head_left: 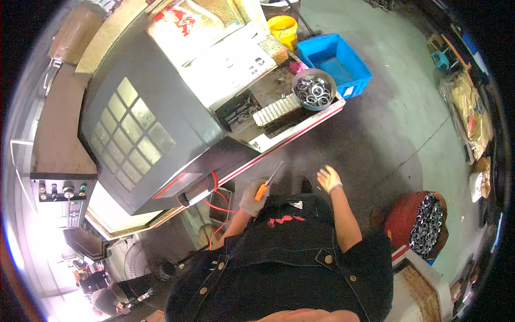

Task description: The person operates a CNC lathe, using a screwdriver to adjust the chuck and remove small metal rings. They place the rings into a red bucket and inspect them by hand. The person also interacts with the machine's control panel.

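Observation:
An orange-handled screwdriver [262,191] is gripped in my gloved left hand [251,199], its thin metal shaft pointing up and away to the right. Beside my body, my gloved right hand [328,179] hangs over the floor with fingers apart and nothing in it. Ahead of both hands, a round pan [333,80] full of shiny metal rings [314,92] rests on the corner of the machine's ledge. A ridged pale strip [276,110] lies next to the pan. The tip of the screwdriver touches nothing that I can see.
A large grey machine [182,102] with a gridded window fills the left, its control panel [65,190] at far left. Behind the pan stand a blue bin [357,67] and a yellow bucket [282,29]. A red container [402,217] of metal rings sits at lower right. Another person [104,300] is at lower left.

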`<act>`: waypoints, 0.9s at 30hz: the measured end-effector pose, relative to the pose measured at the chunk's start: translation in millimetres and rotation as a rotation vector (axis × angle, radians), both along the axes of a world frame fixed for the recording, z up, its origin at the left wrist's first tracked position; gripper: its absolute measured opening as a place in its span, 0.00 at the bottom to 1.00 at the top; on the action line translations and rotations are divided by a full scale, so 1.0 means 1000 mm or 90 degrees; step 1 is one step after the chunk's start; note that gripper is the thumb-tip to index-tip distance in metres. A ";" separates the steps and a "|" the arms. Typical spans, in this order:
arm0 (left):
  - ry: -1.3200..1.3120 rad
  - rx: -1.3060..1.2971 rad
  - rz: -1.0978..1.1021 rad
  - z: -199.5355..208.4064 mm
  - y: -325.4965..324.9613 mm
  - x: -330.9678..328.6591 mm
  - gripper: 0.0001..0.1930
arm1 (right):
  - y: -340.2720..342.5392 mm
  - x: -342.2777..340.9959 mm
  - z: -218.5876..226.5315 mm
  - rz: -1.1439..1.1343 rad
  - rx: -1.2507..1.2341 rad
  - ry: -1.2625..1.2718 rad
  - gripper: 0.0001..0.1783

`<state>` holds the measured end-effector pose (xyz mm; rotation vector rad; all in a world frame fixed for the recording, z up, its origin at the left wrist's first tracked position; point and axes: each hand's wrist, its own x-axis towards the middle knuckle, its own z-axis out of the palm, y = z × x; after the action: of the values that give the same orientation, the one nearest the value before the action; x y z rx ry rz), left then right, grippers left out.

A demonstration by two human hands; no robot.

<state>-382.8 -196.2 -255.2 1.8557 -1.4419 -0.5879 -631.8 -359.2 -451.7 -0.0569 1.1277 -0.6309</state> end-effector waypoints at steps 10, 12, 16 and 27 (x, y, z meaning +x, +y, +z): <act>-0.014 0.226 -0.477 0.003 -0.049 -0.018 0.22 | 0.122 -0.116 -0.018 -0.355 0.047 0.075 0.31; -0.022 0.212 -0.570 0.007 -0.053 -0.029 0.21 | 0.144 -0.116 -0.010 -0.424 -0.016 0.035 0.31; 0.015 0.226 -0.710 0.026 -0.032 -0.049 0.19 | 0.210 -0.083 -0.003 -0.423 -0.165 -0.007 0.25; 0.016 0.239 -1.008 -0.016 0.079 -0.033 0.21 | 0.496 0.034 0.016 -0.716 0.143 0.239 0.27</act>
<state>-415.9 -117.4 -270.8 0.4976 -2.7207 -1.6249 -597.8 136.4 -436.0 0.7261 1.5564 -1.5188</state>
